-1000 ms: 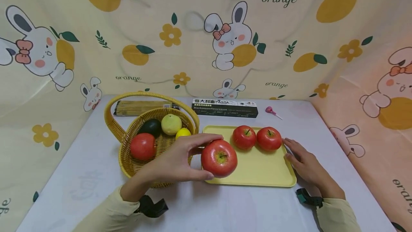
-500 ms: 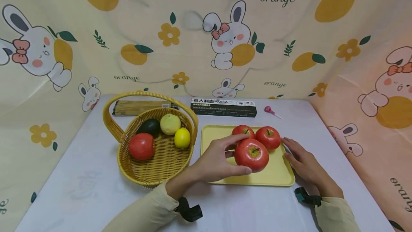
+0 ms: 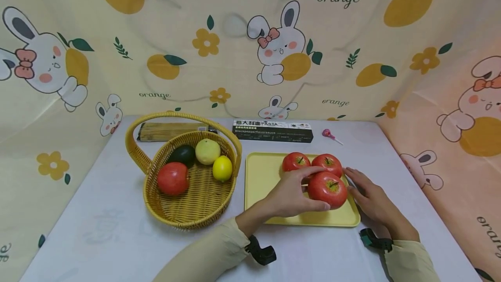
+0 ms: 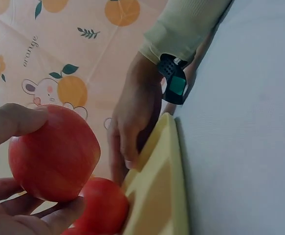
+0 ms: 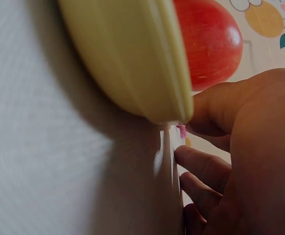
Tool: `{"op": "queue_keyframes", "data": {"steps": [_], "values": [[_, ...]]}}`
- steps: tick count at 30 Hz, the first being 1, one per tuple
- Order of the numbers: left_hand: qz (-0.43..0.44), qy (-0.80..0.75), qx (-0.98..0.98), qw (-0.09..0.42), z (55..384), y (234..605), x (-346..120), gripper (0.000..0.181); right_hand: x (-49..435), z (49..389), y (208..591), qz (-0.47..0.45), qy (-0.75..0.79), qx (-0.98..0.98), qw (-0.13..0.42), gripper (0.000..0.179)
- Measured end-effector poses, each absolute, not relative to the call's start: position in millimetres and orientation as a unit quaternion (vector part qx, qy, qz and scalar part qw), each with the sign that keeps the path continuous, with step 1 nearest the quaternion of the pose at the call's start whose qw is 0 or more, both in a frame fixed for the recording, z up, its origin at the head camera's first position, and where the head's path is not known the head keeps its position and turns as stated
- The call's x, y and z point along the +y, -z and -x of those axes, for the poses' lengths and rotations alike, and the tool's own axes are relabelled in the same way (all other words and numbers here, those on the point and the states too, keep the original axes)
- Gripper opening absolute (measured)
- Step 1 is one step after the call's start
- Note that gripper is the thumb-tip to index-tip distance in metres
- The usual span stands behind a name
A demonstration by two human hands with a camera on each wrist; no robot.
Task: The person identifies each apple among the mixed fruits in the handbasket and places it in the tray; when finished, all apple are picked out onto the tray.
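Observation:
My left hand (image 3: 293,195) grips a red apple (image 3: 328,189) between thumb and fingers, over the right part of a yellow tray (image 3: 260,177). In the left wrist view the held apple (image 4: 54,154) appears raised, with another red apple (image 4: 103,205) behind it. Two more apples, a left one (image 3: 296,161) and a right one (image 3: 328,163) partly hidden by the held apple, sit at the tray's back. Beside the tray's right edge lies my right hand (image 3: 373,201), fingers extended. Its thumb (image 5: 215,110) touches the tray rim (image 5: 181,98) in the right wrist view.
A wicker basket (image 3: 192,219) with a tall handle stands left of the tray. Inside are a red apple-like fruit (image 3: 172,178), a dark green fruit (image 3: 183,156), a pale round fruit (image 3: 208,151) and a lemon (image 3: 222,169). Behind are a pasta box (image 3: 272,132), noodles (image 3: 172,131) and a lollipop (image 3: 328,134).
My left hand has carried the apple rightward from beside the basket, across the tray to its right part. My right hand has stayed by the tray's right edge.

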State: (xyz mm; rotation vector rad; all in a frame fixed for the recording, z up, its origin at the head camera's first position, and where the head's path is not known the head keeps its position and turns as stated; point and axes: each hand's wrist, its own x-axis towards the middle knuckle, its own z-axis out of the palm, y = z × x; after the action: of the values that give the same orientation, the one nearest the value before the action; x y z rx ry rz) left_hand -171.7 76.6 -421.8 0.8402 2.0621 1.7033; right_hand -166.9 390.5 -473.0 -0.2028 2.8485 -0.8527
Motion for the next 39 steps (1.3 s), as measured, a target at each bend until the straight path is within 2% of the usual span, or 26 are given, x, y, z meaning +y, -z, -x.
{"op": "queue_keyframes", "data": {"steps": [18, 27, 39], "values": [[-0.245, -0.537, 0.786, 0.183, 179, 455, 107, 0.077, 390, 166, 472, 0.071, 0.281, 0.954, 0.078, 0.069], [-0.246, -0.502, 0.806, 0.193, 175, 459, 108, 0.081, 389, 166, 472, 0.073, 0.282, 0.954, 0.074, 0.069], [-0.269, -0.454, 0.833, 0.167, 174, 460, 108, 0.087, 389, 167, 472, 0.075, 0.278, 0.955, 0.072, 0.069]]}}
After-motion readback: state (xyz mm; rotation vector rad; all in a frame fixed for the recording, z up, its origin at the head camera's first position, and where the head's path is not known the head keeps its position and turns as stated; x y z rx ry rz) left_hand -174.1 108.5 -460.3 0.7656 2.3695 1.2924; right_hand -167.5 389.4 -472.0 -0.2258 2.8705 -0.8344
